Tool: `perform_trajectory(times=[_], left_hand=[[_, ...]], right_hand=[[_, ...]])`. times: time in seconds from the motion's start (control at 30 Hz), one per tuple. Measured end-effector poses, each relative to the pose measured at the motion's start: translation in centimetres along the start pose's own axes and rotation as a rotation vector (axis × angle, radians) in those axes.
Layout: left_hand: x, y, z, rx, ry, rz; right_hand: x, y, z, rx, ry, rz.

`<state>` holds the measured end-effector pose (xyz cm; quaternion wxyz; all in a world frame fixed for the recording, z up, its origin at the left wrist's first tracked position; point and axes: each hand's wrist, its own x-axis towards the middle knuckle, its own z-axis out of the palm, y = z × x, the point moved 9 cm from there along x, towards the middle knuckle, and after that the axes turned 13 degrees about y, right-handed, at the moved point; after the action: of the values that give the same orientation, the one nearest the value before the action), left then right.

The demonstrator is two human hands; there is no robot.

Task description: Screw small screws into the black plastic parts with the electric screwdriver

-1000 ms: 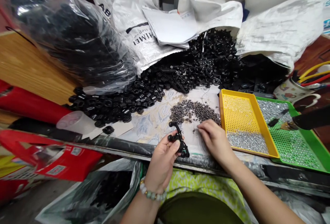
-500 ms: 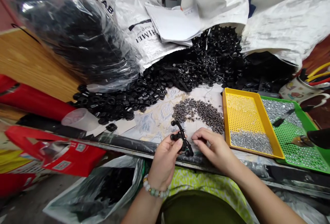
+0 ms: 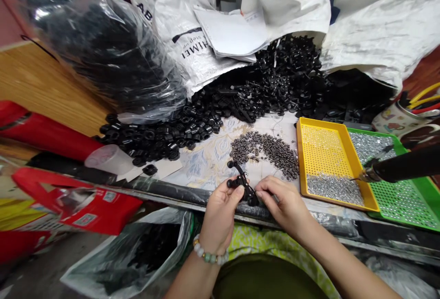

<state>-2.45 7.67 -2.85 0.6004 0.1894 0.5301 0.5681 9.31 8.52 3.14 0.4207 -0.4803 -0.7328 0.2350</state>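
Black part (image 3: 248, 194), one — over the surface's (image 3: 206, 157) six-o'clock edge, gripped in left hand (image 3: 220, 209). Right hand (image 3: 282, 198), at its three o'clock: narrow pinch against it, contents too small to tell. Step, apparently: fingertip work on that end — next move calls for steady grip, fine alignment.

The part (image 3: 242, 184) is black, like the rings (image 3: 165, 141) and driver (image 3: 409, 166). One tray (image 3: 321, 150) is yellow, its neighbouring tray (image 3: 424, 193) green. The table (image 3: 197, 159) shows blue and yellowish florals on white. The bracelet (image 3: 210, 257) mixes white, green and gold; the cloth (image 3: 268, 238), lime and white.
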Motion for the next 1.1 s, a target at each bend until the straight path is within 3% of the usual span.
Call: perform_trajectory(times=[0.23,0.37,0.53,0.63,0.87,0.97,1.1], left_hand=[[0.0,-0.2,0.3,-0.063,0.007,-0.009],[0.2,-0.2,0.5,-0.077,-0.034,-0.035],[-0.4,-0.8,1.7,-0.091,-0.148,-0.141],[-0.7,-1.0,2.1,-0.109,-0.186,-0.142],[-0.7,-1.6,1.9,0.001,-0.197,-0.143],[-0.5,-1.7,1.6,0.093,-0.162,-0.101],[0.3,-1.0,1.6,0.301,-0.163,0.036]], right_hand=[[-1.0,-0.5,-0.1,-0.030,0.104,-0.067],[-0.9,0.0,-0.6,0.051,0.100,-0.044],[0.6,2.2,-1.7,0.167,0.093,0.201],[0.9,3.0,-0.2,0.318,-0.034,0.356],[-0.7,3.2,2.6,0.785,-0.126,0.634],[-1.5,3.0,3.5,0.885,-0.168,0.725],[-1.7,3.7,4.0,1.000,-0.101,0.801]])
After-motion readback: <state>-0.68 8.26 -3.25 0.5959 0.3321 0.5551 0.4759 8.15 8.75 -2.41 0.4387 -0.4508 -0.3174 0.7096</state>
